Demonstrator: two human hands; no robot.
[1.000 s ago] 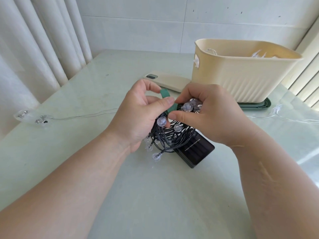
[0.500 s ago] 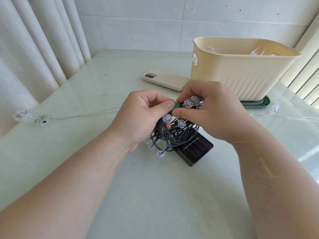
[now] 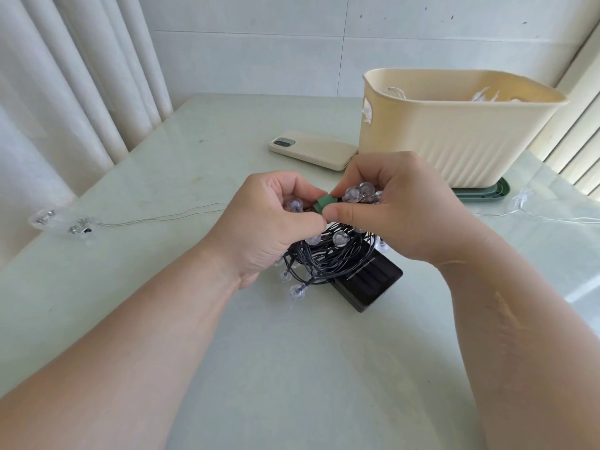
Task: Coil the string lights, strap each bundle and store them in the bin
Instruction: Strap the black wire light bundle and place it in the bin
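Above the worktop (image 3: 292, 368), near the bin (image 3: 454, 141), a green strap (image 3: 324, 203) is pinched round the coil (image 3: 331, 258) by the left hand (image 3: 269, 222) and right hand (image 3: 396, 209). Light, springy and snag-prone, the coil is best gripped at its strapped waist, bulbs being judged fragile

No legible text or labels anywhere.
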